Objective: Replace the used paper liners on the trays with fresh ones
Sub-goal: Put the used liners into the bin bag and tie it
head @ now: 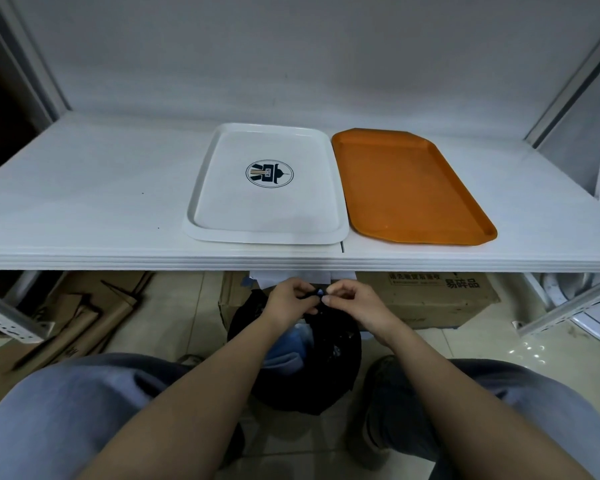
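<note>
Both trays bare; left hand & right hand pinch black bag mouth, prob tying it off w/ used liners, fresh liners next

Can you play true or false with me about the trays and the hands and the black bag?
1. The white tray has a round picture in its middle. True.
2. The orange tray is stacked on top of the white tray. False: it lies beside it on the shelf, to its right.
3. Both hands pinch the top of the black bag. True: the left hand and right hand meet there.
4. The black bag sits on the shelf. False: it is down on the floor, between the person's knees.
5. A paper liner covers the orange tray. False: it is bare.
</note>
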Demonstrator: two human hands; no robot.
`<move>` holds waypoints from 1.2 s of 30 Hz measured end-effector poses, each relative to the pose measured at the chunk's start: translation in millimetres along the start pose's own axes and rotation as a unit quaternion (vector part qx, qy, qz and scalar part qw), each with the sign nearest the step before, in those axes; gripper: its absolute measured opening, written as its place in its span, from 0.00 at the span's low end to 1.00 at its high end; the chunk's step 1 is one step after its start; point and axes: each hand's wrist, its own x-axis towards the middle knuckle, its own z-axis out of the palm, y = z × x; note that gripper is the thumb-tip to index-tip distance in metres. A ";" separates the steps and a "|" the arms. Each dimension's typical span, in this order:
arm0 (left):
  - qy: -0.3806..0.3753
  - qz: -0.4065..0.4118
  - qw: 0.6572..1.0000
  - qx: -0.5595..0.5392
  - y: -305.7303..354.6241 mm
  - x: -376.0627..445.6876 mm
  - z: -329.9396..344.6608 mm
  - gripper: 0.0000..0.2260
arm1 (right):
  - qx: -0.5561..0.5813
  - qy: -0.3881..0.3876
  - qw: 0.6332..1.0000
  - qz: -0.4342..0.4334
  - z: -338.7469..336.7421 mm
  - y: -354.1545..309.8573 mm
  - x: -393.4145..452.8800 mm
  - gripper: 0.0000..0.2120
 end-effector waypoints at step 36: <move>0.004 -0.054 0.997 -0.048 7.9 -2.8 1.1 0.06 | -0.225 0.100 0.956 -0.158 9.1 4.9 3.5 0.05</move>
